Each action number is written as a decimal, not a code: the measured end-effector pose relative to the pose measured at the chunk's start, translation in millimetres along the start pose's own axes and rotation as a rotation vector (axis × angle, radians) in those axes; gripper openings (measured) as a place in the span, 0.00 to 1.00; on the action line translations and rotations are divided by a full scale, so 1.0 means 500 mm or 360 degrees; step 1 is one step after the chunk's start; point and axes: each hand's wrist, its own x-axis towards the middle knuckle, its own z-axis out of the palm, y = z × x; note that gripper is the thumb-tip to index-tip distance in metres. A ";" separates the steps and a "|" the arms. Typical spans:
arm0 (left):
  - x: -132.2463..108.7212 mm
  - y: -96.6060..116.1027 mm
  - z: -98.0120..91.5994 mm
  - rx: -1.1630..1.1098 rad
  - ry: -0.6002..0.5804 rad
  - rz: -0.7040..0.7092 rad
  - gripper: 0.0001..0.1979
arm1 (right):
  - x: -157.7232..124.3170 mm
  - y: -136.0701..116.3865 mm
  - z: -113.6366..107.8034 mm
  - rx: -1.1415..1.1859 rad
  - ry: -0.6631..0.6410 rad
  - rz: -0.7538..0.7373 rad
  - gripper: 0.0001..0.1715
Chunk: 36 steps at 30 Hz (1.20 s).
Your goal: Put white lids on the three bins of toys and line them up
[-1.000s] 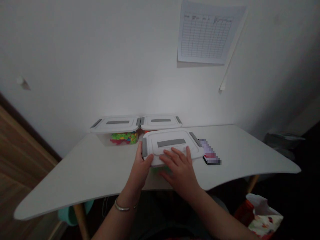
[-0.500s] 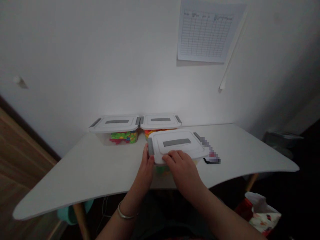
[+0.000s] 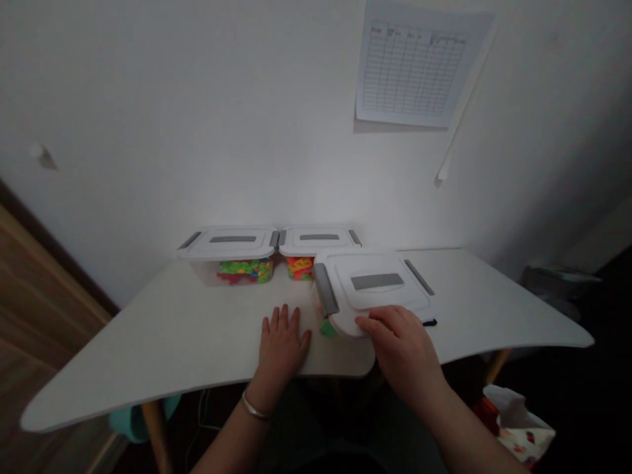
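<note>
A clear box with a white lid (image 3: pixel 378 263) and grey latches stands near the front of the white table (image 3: pixel 207 336). My right hand (image 3: pixel 402 349) is on the lid's front edge, its fingers curled over the rim; its fingertips are partly hidden. Left of the box, my left hand (image 3: pixel 280 342) lies flat on the table with its fingers spread, holding nothing. Green pieces show low at the box's left corner. A silver bangle (image 3: pixel 255 407) circles the left wrist.
Two more lidded boxes, left (image 3: pixel 227 243) and right (image 3: pixel 320 238), stand against the wall with colourful pieces inside. A dark-edged item (image 3: pixel 430 322) pokes out behind the front box. A printed sheet (image 3: pixel 415 76) hangs on the wall. A bag (image 3: pixel 523 428) is below at the right.
The front box has shifted right and turned slightly, with my right hand on it. My left hand has let go of its left side and come down on the table.
</note>
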 end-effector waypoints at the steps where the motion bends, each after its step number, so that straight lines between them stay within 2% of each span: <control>1: 0.002 0.001 0.001 -0.0010 -0.0012 0.0011 0.29 | -0.001 0.008 -0.008 -0.0035 -0.0003 -0.0027 0.17; 5: 0.012 0.000 0.001 -0.0103 -0.0035 0.0041 0.29 | 0.008 0.047 -0.033 -0.0244 -0.0037 -0.0103 0.18; 10: 0.020 -0.004 -0.003 -0.0065 -0.0097 0.0092 0.29 | 0.021 0.109 -0.049 -0.0533 -0.0033 0.0067 0.16; 14: 0.021 -0.005 -0.008 0.0032 -0.0153 0.0193 0.26 | 0.034 0.181 -0.043 -0.0729 -0.0095 0.0180 0.14; 18: 0.023 -0.007 -0.010 0.0035 -0.0171 0.0294 0.23 | 0.061 0.254 -0.013 -0.0815 -0.0089 0.0354 0.11; 22: 0.025 -0.008 -0.013 0.0023 -0.0170 0.0282 0.23 | 0.095 0.303 0.027 -0.0778 -0.0221 0.0520 0.13; 26: 0.025 -0.008 -0.013 0.0008 -0.0205 0.0275 0.24 | 0.122 0.331 0.071 -0.0728 -0.0404 0.0625 0.13; 31: 0.024 -0.012 -0.007 0.0005 -0.0182 0.0304 0.23 | 0.137 0.360 0.123 -0.0671 -0.0625 0.0636 0.12; 36: 0.023 -0.015 -0.002 -0.0007 -0.0172 0.0305 0.23 | 0.138 0.376 0.162 -0.0630 -0.0646 0.0672 0.11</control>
